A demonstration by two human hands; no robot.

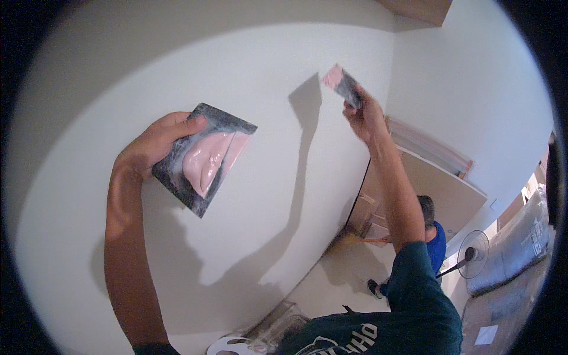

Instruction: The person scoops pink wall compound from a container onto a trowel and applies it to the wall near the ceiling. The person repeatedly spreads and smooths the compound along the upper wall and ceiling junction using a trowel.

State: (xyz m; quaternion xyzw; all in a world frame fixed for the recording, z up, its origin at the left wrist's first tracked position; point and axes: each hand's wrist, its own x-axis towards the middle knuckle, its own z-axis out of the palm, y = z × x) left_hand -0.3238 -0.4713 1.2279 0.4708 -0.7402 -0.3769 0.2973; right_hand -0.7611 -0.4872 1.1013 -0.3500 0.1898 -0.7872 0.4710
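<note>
My left hand (158, 143) grips a flat dark grey plate (222, 118) by its left side, the thumb lying over the top face. A glossy mound of pink putty (204, 160) is spread across the plate's middle and right edge. Raised higher, at the right, my right hand (368, 121) is closed around a small dark putty knife (348, 89) whose outer end is coated in pink. Whether the blade touches the pale wall (254, 65) I cannot tell. Shadows of the knife and my arm fall on that wall, left of them.
Large boards (432, 189) lean against the right-hand wall. A person in blue (436, 244) is low beside them, below my right arm. A standing fan (473, 254) and plastic-wrapped bundles (509, 251) are at the lower right. A white object (228, 344) with holes lies at the bottom.
</note>
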